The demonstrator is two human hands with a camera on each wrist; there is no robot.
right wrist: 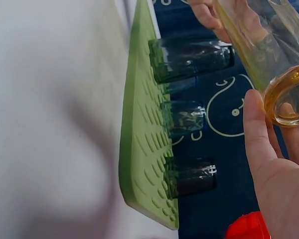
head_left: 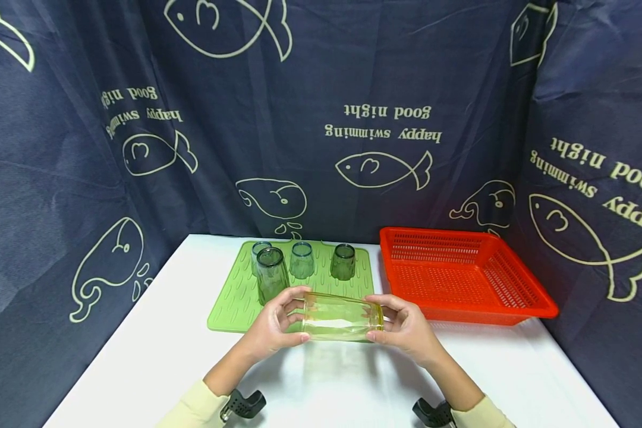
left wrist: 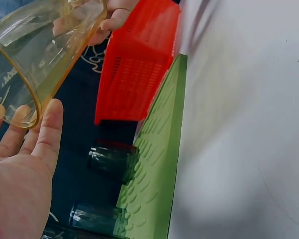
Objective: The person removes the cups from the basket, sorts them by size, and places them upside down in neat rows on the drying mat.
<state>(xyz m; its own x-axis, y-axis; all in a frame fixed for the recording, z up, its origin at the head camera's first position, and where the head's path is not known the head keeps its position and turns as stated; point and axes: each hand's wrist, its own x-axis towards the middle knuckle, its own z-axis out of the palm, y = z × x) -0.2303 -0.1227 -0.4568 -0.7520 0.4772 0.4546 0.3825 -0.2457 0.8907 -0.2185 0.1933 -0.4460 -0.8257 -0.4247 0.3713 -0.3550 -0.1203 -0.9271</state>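
A clear yellow glass (head_left: 342,318) lies on its side in the air just above the near edge of the green mat (head_left: 229,300). My left hand (head_left: 298,315) grips its open mouth end (left wrist: 20,74), with thumb and fingers curled round the rim. At the other end my right hand (head_left: 381,319) holds the thick base (right wrist: 289,94). Several dark green glasses (head_left: 271,274) stand upside down on the mat, just behind the hands.
A red slotted basket (head_left: 462,276) sits to the right of the mat, with nothing seen in it. All of it rests on a white table (head_left: 331,386) enclosed by dark blue fish-print cloth (head_left: 321,119) at the back and sides.
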